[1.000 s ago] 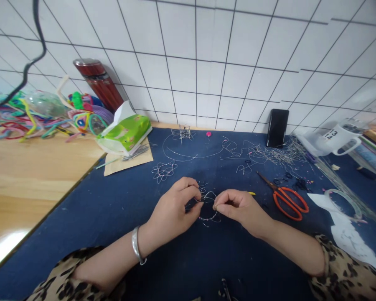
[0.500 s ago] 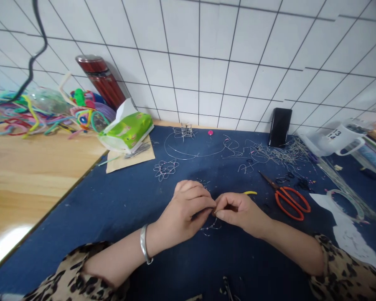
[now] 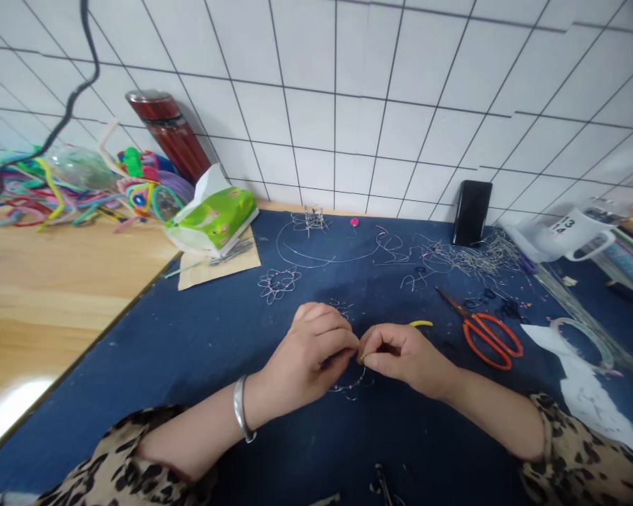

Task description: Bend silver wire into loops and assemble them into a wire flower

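Observation:
My left hand point(image 3: 316, 351), with a silver bangle point(image 3: 239, 407) on its wrist, is pinched shut, its fingertips close to those of my right hand. Between them is a thin beaded wire point(image 3: 352, 386), which curves down below the fingers with small pink beads on it. My right hand point(image 3: 406, 358) pinches the wire between thumb and forefinger. What exactly lies between the left fingertips is hidden. Beyond the hands, a finished-looking wire flower shape point(image 3: 279, 282) with pink beads rests on the dark blue mat point(image 3: 200, 351).
Orange-handled scissors point(image 3: 488, 337) lie right of my hands, near a yellow handle tip point(image 3: 422, 324). Tangled wire point(image 3: 469, 256) lies before a black phone point(image 3: 471, 213). A white mug point(image 3: 577, 232) stands far right. Left are a tissue pack point(image 3: 216, 221), red flask point(image 3: 171, 133) and pipe cleaners point(image 3: 58, 190).
My left fingertips have shifted slightly left, away from the right ones. The beaded wire loop below them has moved a little left. My right hand stays nearly still.

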{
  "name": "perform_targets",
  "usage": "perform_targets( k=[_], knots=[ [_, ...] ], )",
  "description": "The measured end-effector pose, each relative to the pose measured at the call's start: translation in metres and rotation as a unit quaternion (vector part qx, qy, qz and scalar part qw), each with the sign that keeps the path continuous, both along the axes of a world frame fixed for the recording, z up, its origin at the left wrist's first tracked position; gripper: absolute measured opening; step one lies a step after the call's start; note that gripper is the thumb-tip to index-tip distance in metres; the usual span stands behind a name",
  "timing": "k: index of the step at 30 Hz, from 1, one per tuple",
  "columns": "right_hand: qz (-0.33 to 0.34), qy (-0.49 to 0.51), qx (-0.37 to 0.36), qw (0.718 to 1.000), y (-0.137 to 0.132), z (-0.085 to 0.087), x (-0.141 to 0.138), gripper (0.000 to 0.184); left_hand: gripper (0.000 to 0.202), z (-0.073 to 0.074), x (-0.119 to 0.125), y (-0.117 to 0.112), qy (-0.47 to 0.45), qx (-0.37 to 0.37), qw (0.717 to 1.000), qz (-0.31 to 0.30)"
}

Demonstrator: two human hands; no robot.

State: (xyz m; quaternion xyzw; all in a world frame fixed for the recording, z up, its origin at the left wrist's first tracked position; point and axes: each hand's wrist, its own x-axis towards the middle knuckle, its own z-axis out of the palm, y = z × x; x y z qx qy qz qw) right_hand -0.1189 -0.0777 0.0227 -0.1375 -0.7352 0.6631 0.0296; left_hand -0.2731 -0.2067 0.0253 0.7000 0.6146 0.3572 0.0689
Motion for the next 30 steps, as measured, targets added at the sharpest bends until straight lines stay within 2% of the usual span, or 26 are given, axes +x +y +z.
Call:
perform_targets(
  k=[13, 30],
  knots=[
    [0.006, -0.005, -0.013, 1.0, -0.0001, -0.0004, -0.0006, 0.009, 0.016, -0.0014, -0.0003, 0.0008, -0.004, -0.009, 1.0, -0.02],
    [0.007, -0.004, -0.021, 1.0, 0.0006, -0.0033, -0.0007, 0.011, 0.018, -0.0011, 0.0007, -0.0003, 0.004, -0.03, 1.0, 0.002]
  ],
)
